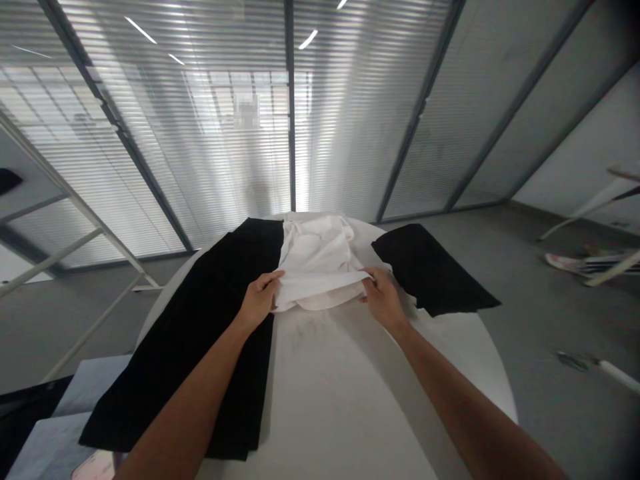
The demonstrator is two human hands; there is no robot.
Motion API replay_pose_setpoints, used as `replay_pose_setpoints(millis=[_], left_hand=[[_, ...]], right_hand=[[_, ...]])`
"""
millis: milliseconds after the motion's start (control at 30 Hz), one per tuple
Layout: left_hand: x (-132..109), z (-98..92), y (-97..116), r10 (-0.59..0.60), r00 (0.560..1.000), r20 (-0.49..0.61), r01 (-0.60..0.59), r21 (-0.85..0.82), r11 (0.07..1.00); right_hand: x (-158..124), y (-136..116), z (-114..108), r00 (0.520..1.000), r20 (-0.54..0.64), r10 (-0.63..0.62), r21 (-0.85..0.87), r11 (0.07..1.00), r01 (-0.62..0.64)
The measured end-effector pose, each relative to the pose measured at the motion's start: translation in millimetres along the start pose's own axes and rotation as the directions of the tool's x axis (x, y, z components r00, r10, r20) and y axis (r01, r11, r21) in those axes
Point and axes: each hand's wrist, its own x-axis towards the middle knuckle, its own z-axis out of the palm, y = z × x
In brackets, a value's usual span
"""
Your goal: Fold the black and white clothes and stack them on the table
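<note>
A white cloth garment (317,247) lies bunched on the far part of a white table (330,387). Its near edge is stretched between my two hands. My left hand (260,299) pinches the left end of that edge, beside a black cloth. My right hand (384,297) grips the right end, with thumb and fingers closed on the fabric. The part of the garment under the raised edge is partly hidden.
Long black trousers-like cloth (190,333) covers the table's left side. Another folded black cloth (433,270) overhangs the right edge. A metal rack (95,223) stands left, grey boxes (55,447) at lower left, and glass panels with blinds (340,120) behind.
</note>
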Motion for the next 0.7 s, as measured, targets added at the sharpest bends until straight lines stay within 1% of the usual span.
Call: replay_pose_setpoints(millis=[67,133,200,267,333,367,433,533,633,700], left_hand=[[0,-1.3,3,0.028,1.000,0.005,-0.028,-0.024,0.999],[-1,-2.4,8,0.082,0.997,0.008,-0.081,-0.063,0.995],[-4,-3.0,13,0.119,0.992,0.034,-0.113,-0.124,0.986],[-9,-3.4,17,0.105,0.988,0.116,-0.082,-0.192,0.978],[-15,-4.8,17,0.079,0.977,0.196,-0.036,-0.215,0.976],[-18,-6.2,15,0.077,0.973,0.216,-0.032,-0.207,0.978],[-22,-10.0,9,0.091,0.973,0.211,-0.057,-0.164,0.985],[-25,-15.7,0,0.125,0.973,0.197,-0.102,-0.119,0.988],[-26,-17.6,-3,0.154,0.967,0.204,-0.128,-0.134,0.983],[-26,-16.8,-3,0.153,0.965,0.214,-0.133,-0.108,0.985]], right_hand=[[1,3,4,0.998,-0.033,0.048,0.103,0.994,-0.044],[1,5,10,0.992,-0.034,0.122,0.192,0.975,-0.113],[-1,6,14,0.979,0.015,0.202,0.248,0.948,-0.199],[-2,6,18,0.967,0.076,0.242,0.266,0.930,-0.253],[-4,6,20,0.968,0.107,0.229,0.262,0.932,-0.249],[-5,6,21,0.971,0.110,0.212,0.258,0.937,-0.234],[-5,6,22,0.977,0.090,0.192,0.253,0.945,-0.209],[-5,2,20,0.982,0.025,0.189,0.257,0.948,-0.189],[-4,-5,16,0.977,-0.042,0.210,0.278,0.942,-0.190],[-3,-10,12,0.970,-0.092,0.225,0.290,0.938,-0.190]])
